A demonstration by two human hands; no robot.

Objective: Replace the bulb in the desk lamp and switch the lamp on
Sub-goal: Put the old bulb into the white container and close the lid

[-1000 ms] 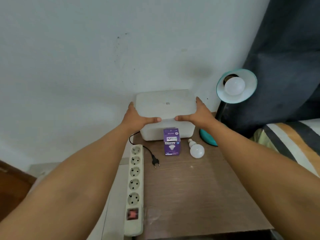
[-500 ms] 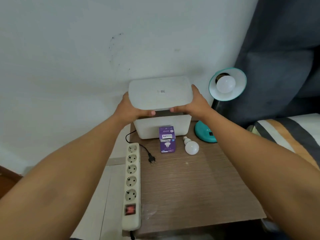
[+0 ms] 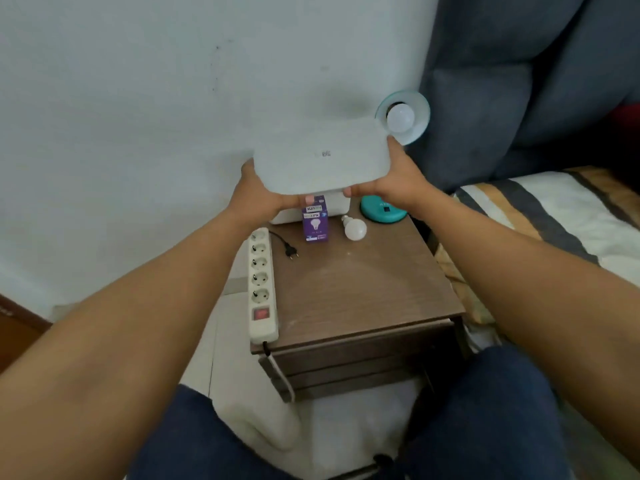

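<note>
Both hands hold a white box lid (image 3: 322,155) lifted above the white box (image 3: 332,206) at the back of the wooden nightstand (image 3: 360,289). My left hand (image 3: 258,195) grips the lid's left end, my right hand (image 3: 394,181) its right end. The teal desk lamp has its shade (image 3: 417,124) facing me with a white bulb (image 3: 401,116) in the socket; its round teal base (image 3: 381,211) sits behind my right wrist. A loose white bulb (image 3: 355,228) lies on the nightstand beside an upright purple bulb carton (image 3: 314,221). The lamp's black plug (image 3: 290,251) lies unplugged.
A white power strip (image 3: 262,282) with a red switch runs along the nightstand's left edge. A bed with striped bedding (image 3: 554,216) is at the right, and a dark grey curtain (image 3: 519,81) hangs behind the lamp. My knees in blue jeans are at the bottom.
The lid has come off the box and risen toward me in both hands. The view has tilted down, showing the nightstand's front and my knees.
</note>
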